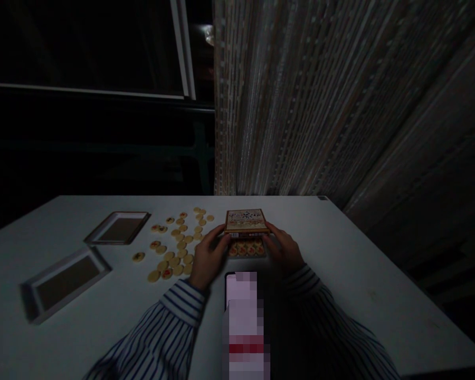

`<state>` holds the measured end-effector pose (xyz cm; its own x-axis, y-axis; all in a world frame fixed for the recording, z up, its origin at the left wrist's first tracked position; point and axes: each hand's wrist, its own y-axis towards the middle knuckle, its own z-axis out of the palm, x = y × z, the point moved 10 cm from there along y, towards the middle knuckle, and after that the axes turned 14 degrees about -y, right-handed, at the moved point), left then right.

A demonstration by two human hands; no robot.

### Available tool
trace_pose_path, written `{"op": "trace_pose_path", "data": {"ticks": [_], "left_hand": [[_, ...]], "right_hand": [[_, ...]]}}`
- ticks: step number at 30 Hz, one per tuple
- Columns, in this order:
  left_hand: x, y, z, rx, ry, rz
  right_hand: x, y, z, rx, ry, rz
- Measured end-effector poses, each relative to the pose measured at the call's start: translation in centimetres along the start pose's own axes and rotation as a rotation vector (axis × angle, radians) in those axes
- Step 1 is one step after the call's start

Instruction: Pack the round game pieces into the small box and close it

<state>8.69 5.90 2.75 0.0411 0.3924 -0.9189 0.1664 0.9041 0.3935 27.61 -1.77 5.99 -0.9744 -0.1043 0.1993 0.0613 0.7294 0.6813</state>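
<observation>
Between the fingers of the left hand (208, 256) and those of the right hand (284, 247) is a printed lid (245, 214), gripped by its two opposite sides. Both sets of fingers are bent and closed in on it, each thumb toward the near edge. Just below the fingers, partly under the lid, lies a tray (247, 257) with a row of round pieces (246, 248) showing, marked in red; whether lid and tray touch, one cannot tell.

Nearer the person than the fingers, between the striped sleeves (182, 303), lies a phone (237, 289), its screen pixelated. Left of the left fingers, loose discs (174, 262) are scattered over the white tabletop (364, 274), some touching or overlapping; most look plain, a few bear marks. Farther left of those fingers sit two shallow open boxes: a brown-edged one (130, 215) farther from the person and a pale-walled one (101, 259) nearer. Well beyond the fingers, past the tabletop's far edge, a string curtain (269, 105) hangs in dim light.
</observation>
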Motion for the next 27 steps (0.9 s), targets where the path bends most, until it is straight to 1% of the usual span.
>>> {"op": "trace_pose_path", "data": {"ticks": [9, 14, 21, 27], "left_hand": [[0.1, 0.1, 0.0, 0.027, -0.016, -0.02], [0.0, 0.0, 0.2, 0.036, 0.004, -0.018], [-0.2, 0.2, 0.0, 0.004, -0.017, -0.016], [0.4, 0.3, -0.1, -0.001, -0.029, -0.048]], "right_hand": [[0.0, -0.1, 0.8, 0.059, -0.015, -0.039], [-0.8, 0.0, 0.8, 0.055, -0.04, 0.031], [-1.1, 0.4, 1.3, 0.077, -0.014, 0.08], [-1.4, 0.7, 1.3, 0.094, 0.023, 0.134]]}}
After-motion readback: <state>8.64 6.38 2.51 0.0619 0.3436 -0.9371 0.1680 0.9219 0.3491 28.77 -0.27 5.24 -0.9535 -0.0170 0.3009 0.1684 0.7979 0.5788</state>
